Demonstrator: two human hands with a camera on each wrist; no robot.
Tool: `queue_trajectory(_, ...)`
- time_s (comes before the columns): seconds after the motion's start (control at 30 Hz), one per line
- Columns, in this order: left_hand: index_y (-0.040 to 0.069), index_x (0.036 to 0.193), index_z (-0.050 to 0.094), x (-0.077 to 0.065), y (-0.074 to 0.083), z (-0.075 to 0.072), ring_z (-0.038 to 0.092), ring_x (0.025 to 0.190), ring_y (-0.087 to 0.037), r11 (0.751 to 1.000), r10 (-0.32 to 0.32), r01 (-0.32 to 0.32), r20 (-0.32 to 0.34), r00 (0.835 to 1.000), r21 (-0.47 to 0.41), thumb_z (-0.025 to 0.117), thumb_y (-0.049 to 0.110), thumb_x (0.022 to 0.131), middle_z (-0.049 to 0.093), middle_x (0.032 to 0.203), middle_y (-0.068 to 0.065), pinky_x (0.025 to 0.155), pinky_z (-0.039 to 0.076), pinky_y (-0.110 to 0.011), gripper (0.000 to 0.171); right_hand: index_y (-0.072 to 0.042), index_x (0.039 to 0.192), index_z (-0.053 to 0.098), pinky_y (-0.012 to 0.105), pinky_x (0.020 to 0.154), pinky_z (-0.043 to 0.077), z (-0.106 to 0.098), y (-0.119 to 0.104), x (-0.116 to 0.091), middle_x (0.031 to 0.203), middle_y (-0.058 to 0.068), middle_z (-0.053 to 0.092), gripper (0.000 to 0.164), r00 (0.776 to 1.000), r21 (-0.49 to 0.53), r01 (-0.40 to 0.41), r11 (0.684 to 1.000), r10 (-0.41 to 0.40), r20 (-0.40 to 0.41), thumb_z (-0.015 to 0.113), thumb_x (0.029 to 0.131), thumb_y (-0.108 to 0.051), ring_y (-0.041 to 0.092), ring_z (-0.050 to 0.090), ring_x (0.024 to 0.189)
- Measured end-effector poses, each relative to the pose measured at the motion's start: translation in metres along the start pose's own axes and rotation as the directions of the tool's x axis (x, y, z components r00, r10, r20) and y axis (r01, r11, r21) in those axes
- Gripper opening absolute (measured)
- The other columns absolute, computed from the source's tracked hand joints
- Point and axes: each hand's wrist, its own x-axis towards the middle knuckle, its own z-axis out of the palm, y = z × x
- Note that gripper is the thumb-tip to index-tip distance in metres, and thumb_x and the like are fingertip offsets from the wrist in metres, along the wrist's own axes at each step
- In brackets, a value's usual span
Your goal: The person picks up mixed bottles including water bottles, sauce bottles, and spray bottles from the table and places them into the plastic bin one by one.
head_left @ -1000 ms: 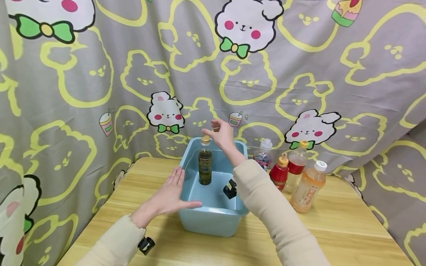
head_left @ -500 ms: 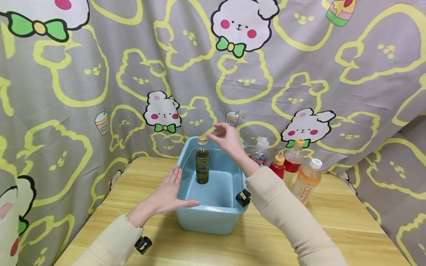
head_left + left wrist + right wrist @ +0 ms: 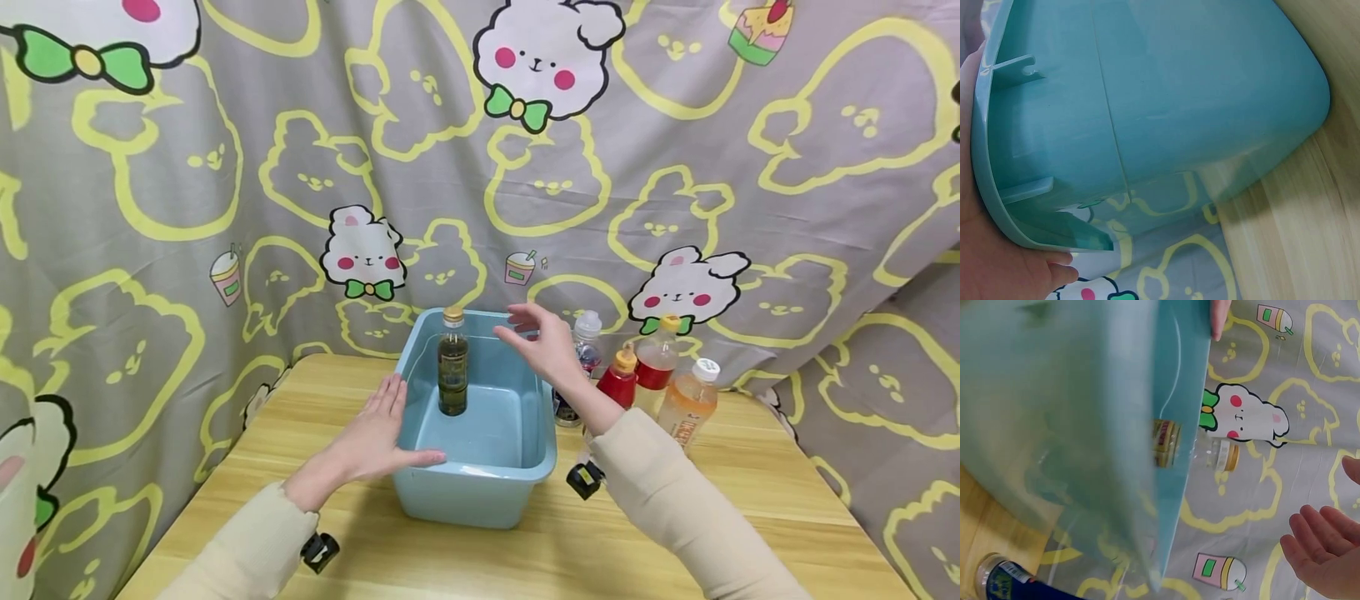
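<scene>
A wooden surface (image 3: 570, 558) carries a blue tub (image 3: 471, 500); a gold-capped bottle (image 3: 452, 371) stands upright inside. The left hand (image 3: 375, 429) touches the rim (image 3: 491, 473), fingers straight, thumb spread wide; the right hand (image 3: 546, 343) hovers above, fingers and thumb loosely apart.

A person wore long, cream-coloured sleeves, the left sleeve (image 3: 240, 546) and right sleeve (image 3: 686, 500) both loose and lightly puffed, ending above a bare left hand (image 3: 375, 429) and bare right hand (image 3: 543, 346). Small, angular black devices, the left device (image 3: 320, 552) and right device (image 3: 585, 479), sat by the cuffs.
</scene>
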Motion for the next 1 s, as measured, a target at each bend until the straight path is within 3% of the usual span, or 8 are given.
queue_trajectory(0.67, -0.011, 0.136, 0.014, 0.001, -0.001, 0.001, 0.001, 0.131, -0.036, 1.000, 0.005, -0.005, -0.011, 1.000, -0.004, 0.044, 0.078, 0.067, 0.005, 0.143, -0.026, 0.105, 0.011, -0.045, 0.117, -0.004, 0.110, 0.059, 0.041, 0.081, 0.047, -0.029, 0.041, -0.046, 0.099, 0.014, 0.062, 0.038, 0.998, 0.021, -0.048, 0.999, 0.049, -0.047, 0.067, 0.080, -0.027, 0.022, 0.059, 0.089)
queue_trajectory(1.0, -0.011, 0.136, 0.014, 0.001, -0.001, 0.002, 0.001, 0.131, -0.035, 1.000, 0.005, -0.005, -0.011, 1.000, 0.005, 0.043, 0.078, 0.066, 0.005, 0.143, -0.026, 0.105, 0.011, -0.044, 0.117, -0.002, 0.107, 0.061, 0.032, 0.077, 0.048, -0.035, 0.067, -0.066, 0.100, 0.012, 0.062, 0.035, 0.993, 0.066, -0.078, 0.995, 0.083, -0.083, 0.066, 0.080, -0.023, 0.023, 0.057, 0.091)
